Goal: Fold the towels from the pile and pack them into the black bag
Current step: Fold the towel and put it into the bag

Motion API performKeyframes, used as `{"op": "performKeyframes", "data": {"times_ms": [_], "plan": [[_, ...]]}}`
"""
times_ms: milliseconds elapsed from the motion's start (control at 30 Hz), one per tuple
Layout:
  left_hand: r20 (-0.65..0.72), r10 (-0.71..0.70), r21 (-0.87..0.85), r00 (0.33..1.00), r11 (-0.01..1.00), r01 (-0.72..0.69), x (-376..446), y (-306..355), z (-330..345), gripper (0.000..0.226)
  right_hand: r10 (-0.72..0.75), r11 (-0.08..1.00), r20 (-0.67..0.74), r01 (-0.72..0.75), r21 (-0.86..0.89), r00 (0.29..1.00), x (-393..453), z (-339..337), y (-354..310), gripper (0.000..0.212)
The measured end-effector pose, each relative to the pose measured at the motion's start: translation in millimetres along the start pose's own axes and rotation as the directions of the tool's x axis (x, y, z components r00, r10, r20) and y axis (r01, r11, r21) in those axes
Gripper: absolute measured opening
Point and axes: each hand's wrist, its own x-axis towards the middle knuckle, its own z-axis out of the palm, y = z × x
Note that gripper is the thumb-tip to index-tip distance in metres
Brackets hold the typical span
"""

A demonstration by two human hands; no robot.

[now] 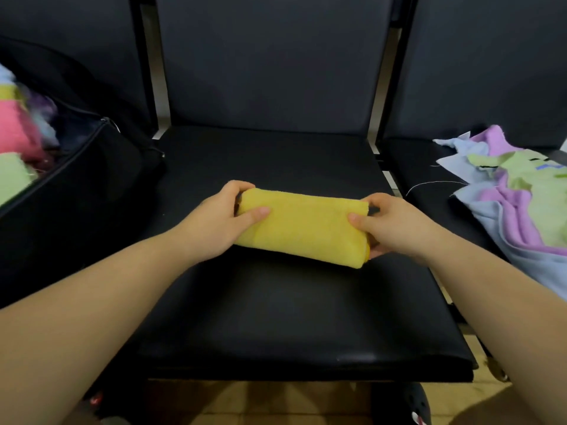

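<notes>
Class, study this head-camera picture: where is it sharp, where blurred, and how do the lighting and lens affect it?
Head view: the folded yellow towel, gripped by the left hand and right hand, is sharp; the towels inside the black bag are smeared; dim light merges the black chair seat with its shadows; the wide lens bows the chair frames outward.

black bag (92, 179) left, towel pile (521, 191) right
</notes>
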Motion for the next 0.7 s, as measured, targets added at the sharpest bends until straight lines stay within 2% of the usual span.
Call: {"op": "performKeyframes", "data": {"times_ms": [100,167,267,333,400,600,700], "plan": [[-0.039,-0.102,0.048,0.994,0.993,0.104,12,4,1,0.052,0.146,0.989,0.025,-0.145,-0.015,0.989,8,1,-9,0.020],[-0.005,-0.157,0.172,0.988,0.973,0.155,19,7,1,0.054,0.214,0.977,0.068,-0.213,-0.019,0.974,11,1,-15,0.018],[0.054,-0.188,0.377,0.981,0.913,0.154,27,7,4,0.066,0.275,0.960,0.037,-0.273,-0.064,0.961,14,6,-23,0.027],[0.114,-0.207,0.333,0.972,0.929,0.159,29,6,4,0.074,0.283,0.951,0.020,-0.278,-0.132,0.959,16,10,-28,0.037],[0.154,-0.220,0.250,0.963,0.952,0.177,27,6,1,0.079,0.262,0.943,0.028,-0.249,-0.218,0.965,16,14,-32,0.035],[0.230,-0.264,0.258,0.937,0.945,0.203,15,7,-8,0.082,0.271,0.918,0.169,-0.202,-0.342,0.948,-1,17,-40,0.031],[0.272,-0.255,0.035,0.928,0.966,0.256,6,9,-13,0.083,0.220,0.865,0.206,-0.092,-0.494,0.953,-12,20,-43,0.025]]}}
